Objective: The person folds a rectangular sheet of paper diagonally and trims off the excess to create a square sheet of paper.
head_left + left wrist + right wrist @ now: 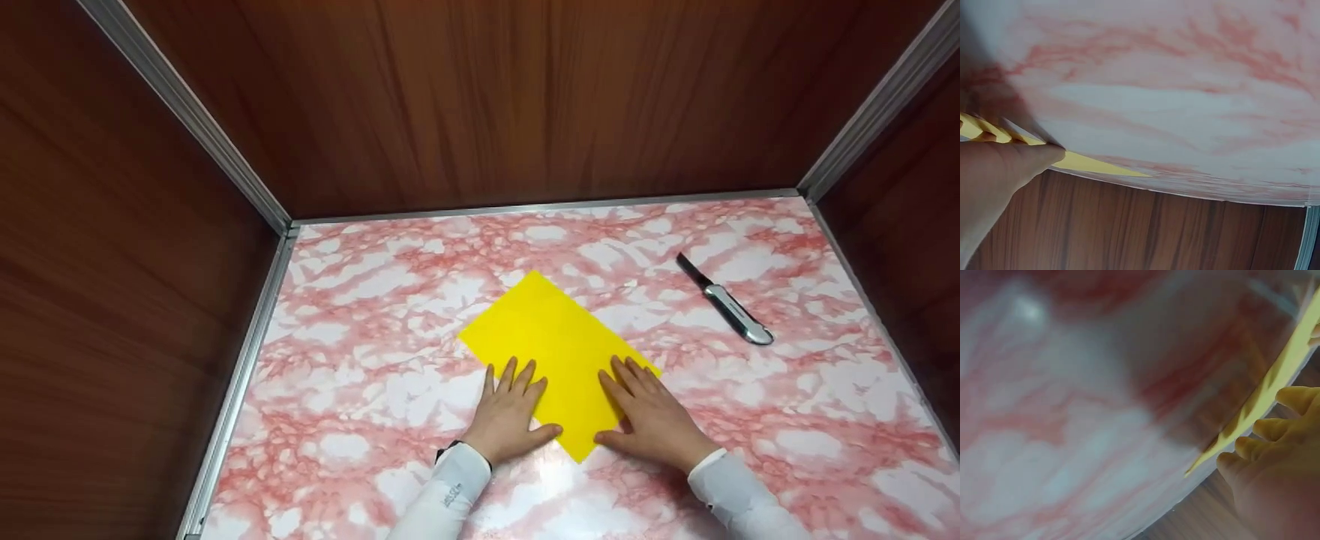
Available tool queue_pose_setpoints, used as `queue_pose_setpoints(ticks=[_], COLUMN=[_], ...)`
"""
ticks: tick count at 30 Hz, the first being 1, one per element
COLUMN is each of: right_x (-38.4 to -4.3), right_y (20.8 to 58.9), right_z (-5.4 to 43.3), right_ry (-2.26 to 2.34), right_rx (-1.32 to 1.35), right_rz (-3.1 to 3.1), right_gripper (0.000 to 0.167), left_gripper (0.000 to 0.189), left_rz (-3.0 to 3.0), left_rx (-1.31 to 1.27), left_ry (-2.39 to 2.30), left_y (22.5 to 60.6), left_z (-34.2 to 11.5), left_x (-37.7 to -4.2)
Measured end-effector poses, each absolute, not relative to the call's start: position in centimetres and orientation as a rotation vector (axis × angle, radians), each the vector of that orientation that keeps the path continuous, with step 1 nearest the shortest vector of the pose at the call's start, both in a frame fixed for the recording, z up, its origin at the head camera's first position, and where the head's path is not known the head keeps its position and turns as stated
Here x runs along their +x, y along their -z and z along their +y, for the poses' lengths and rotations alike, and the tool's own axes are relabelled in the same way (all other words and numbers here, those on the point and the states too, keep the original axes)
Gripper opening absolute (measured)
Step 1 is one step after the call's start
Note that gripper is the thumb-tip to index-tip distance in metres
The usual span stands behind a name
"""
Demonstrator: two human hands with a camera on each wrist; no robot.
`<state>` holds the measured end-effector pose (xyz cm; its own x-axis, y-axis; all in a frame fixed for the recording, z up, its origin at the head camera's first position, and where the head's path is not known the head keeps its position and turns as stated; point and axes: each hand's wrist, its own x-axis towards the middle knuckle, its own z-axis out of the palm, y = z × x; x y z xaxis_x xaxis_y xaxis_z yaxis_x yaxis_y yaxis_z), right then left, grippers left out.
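A yellow sheet of paper (559, 330) lies flat and turned cornerwise on the marbled table, one corner pointing toward the person. Spread over its left edge, the left hand (510, 412) has its fingers straight and its thumb near the front corner. The right hand (651, 412) rests the same way at the right edge, fingertips on the paper. In the left wrist view, the left thumb (1039, 156) lies beside a yellow strip of the sheet. The right wrist view has the extended right fingers (1264, 433) along the paper's edge (1269, 391).
A utility knife (735, 313) with a silver and black handle lies to the right of the paper, its dark blade pointing back and left. Brown wood-grain panels (480, 105) wall the pink and white table (352, 390) at the back and sides, with metal framing (247, 360) along the edges.
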<state>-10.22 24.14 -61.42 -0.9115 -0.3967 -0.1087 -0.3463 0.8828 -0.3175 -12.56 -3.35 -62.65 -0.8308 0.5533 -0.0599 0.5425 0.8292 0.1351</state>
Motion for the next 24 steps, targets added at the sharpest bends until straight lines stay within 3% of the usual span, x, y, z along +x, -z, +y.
queue_pose_setpoints(ticks=[14,24], right_x=[-10.5,-10.4], right_y=[61.5,61.7], right_z=[23.4,23.1], right_ry=[0.371,0.334], right_rx=[-0.576,-0.632], right_rz=[2.899,2.941], right_gripper=[0.105,0.108], left_gripper=[0.113,0.114], left_rz=[2.855,2.861], left_rx=[0.881,0.872], left_ry=[-0.221,-0.235], left_y=[62.7,63.0], left_z=[-3.1,-3.0], left_x=[-12.5,-12.4])
